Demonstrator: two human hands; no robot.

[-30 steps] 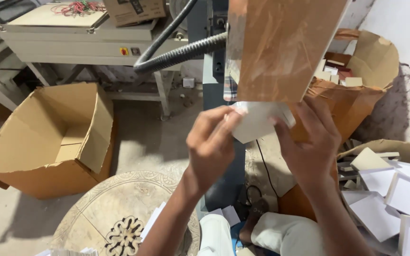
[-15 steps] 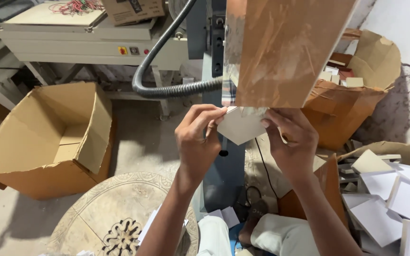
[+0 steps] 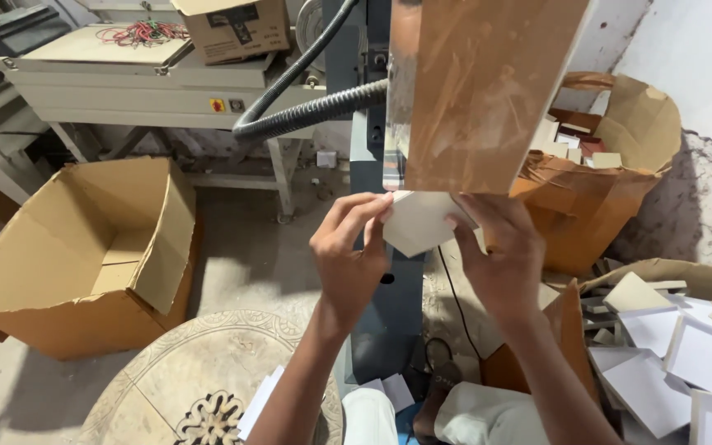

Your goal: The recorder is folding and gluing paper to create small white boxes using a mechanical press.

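Holding a small white card [image 3: 419, 221] between both hands, I have it raised just under the lower edge of a brown board [image 3: 488, 91] that hangs in front of the blue-grey machine column [image 3: 372, 247]. My left hand [image 3: 348, 259] is closed on the card's left edge, thumb and fingertips pinching it near the top corner. My right hand [image 3: 500, 255] grips the card's right side, with the fingers curled over it and the thumb behind. The card sits tilted, one corner pointing down, and its top edge touches or nearly touches the board; I cannot tell which. A ribbed grey hose [image 3: 306, 115] curves from the column toward the left, above my left hand. To my left on the floor stands a large open cardboard box [image 3: 84, 247], and just in front of it is a round table [image 3: 191, 379] with a carved pattern and a few white sheets [image 3: 259, 402] at its edge. Behind the box a grey metal bench [image 3: 125, 82] carries a small brown carton [image 3: 236, 29] and a bunch of red bands [image 3: 138, 33]. To my right, a torn brown box [image 3: 595, 198] holds stacked pieces, and a heap of white cards [image 3: 686, 354] lies near my right forearm.
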